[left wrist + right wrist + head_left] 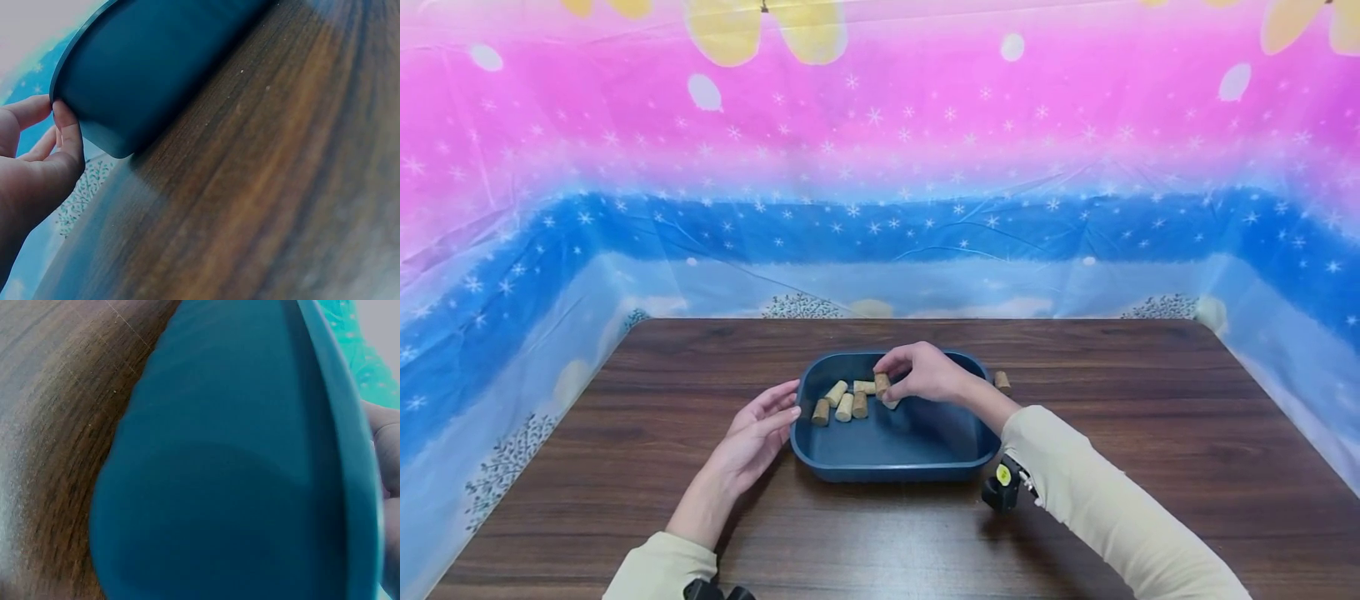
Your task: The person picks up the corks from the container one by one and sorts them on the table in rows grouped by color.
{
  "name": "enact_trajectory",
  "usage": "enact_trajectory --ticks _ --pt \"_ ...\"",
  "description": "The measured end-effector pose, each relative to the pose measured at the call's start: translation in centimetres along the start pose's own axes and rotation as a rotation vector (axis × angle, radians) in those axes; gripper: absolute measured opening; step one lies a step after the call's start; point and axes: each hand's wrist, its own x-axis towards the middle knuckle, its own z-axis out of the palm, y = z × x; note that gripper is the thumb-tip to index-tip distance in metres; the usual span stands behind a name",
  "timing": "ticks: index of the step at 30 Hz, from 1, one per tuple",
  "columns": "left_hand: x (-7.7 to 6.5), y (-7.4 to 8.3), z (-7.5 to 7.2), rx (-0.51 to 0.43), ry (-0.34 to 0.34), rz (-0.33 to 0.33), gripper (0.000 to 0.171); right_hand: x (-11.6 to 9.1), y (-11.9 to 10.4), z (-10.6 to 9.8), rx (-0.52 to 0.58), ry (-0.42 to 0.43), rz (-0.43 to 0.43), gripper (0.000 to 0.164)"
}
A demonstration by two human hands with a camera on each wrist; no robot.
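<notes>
A dark blue plastic basin (895,472) sits on the table with several cork stoppers (844,407) gathered in its left half. Over them, my right hand (931,372) pinches one brown cork stopper (882,384) between thumb and fingers. At the basin's left end, my left hand (751,437) holds the rim. The left wrist view shows the thumb and a finger of that hand (44,169) meeting at the rim. In the right wrist view the basin wall (225,456) hides the held cork, and only part of the fingers (389,450) shows.
Another cork stopper (1002,382) stands on the wooden table (1120,400) just past the basin's right end. A printed cloth (880,217) in pink and blue hangs behind the table and along both sides.
</notes>
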Motion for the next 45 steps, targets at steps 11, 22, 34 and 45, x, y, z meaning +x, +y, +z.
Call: enact_trajectory --ticks 11,22,34,45 --pt "0.1 -0.1 -0.1 -0.005 0.003 0.0 0.052 -0.7 0.9 -1.5 0.047 0.049 0.015 0.039" --pt "0.0 0.1 0.0 -0.016 0.001 -0.003 0.052 -1.6 1.5 -4.3 0.053 0.105 0.044 0.039" --pt "0.1 0.0 0.0 -0.009 0.005 -0.008 0.052 -3.0 2.7 -6.1 0.131 0.16 0.071 0.04" --pt "0.2 -0.2 0.0 -0.015 0.004 0.023 0.05 -4.1 4.3 -7.6 0.12 0.213 0.122 0.041"
